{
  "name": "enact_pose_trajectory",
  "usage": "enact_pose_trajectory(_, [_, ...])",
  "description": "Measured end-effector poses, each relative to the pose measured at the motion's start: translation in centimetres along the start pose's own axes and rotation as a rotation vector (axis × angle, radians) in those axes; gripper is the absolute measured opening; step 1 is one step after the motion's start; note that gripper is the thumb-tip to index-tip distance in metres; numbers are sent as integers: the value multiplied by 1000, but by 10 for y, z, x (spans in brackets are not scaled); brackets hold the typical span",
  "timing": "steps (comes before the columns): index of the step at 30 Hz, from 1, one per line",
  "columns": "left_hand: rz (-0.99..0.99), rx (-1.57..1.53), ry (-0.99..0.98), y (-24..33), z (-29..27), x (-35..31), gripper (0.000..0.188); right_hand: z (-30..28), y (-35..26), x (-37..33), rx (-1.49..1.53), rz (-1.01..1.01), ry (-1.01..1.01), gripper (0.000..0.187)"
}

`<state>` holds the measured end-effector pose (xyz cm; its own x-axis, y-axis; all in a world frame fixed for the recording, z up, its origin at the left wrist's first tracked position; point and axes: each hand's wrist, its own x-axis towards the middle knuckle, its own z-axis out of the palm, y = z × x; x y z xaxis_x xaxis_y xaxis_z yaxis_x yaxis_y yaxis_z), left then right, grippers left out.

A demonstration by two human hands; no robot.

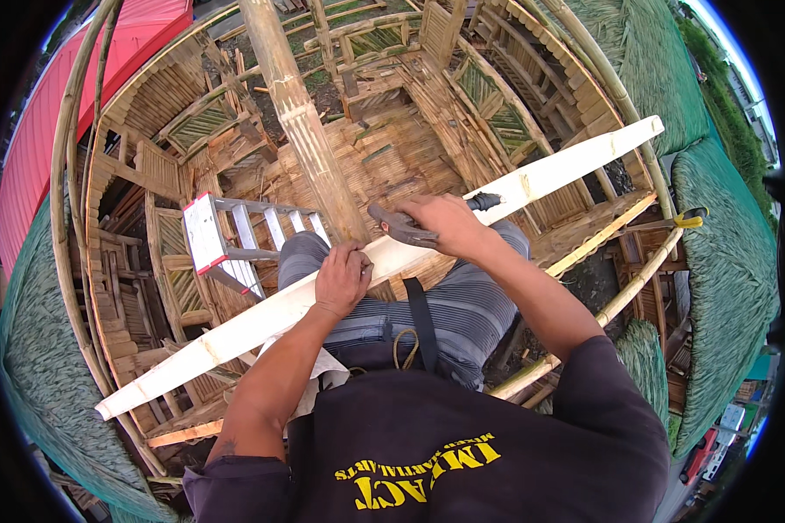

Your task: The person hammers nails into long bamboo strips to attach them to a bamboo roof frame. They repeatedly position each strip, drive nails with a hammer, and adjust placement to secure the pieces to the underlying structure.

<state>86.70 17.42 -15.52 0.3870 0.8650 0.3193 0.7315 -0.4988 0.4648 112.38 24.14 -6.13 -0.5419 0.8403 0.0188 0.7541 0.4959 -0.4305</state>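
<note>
A long pale split-bamboo slat point(214, 350) lies aslant across my lap, from lower left to upper right, crossing in front of an upright bamboo post point(310, 148). My left hand point(344, 277) rests on the slat beside the post's lower visible end. Its fingers are bent together there; whatever they pinch is too small or hidden. In my right hand point(445, 225) is a claw hammer point(403, 228), gripped around the handle. The hammer's metal head is just right of the post, above the slat, and its black handle end point(484, 201) shows past my fist.
An aluminium stepladder point(211, 237) stands left of my knees. Far below is a slatted bamboo floor point(384, 161) with railings around it. Curved bamboo poles point(624, 301) ring the frame. Green thatched roofs point(724, 270) and a red metal roof point(87, 96) lie beyond.
</note>
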Motion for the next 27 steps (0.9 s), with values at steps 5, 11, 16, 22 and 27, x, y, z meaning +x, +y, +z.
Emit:
enact_pose_trajectory(5, [-16,-25,18,-4,-1,-2,22,-36,-16,-25,-100,48,-160,28])
enact_pose_trajectory(11, [-41,-30,-15,-4,-5,-4,25,-34,-24,-55,132,-214,-147,34])
enact_pose_trajectory(16, [-32,-6,-41,-3,-4,-5,26,-17,-23,-63,33,-150,-266,33])
enact_pose_trajectory(22, [-27,-27,-17,-7,1,-4,21,-10,-28,-51,-133,-333,-188,32])
enact_pose_trajectory(27, [-11,-4,-19,-9,2,-7,20,-10,-28,-52,42,-571,-51,35])
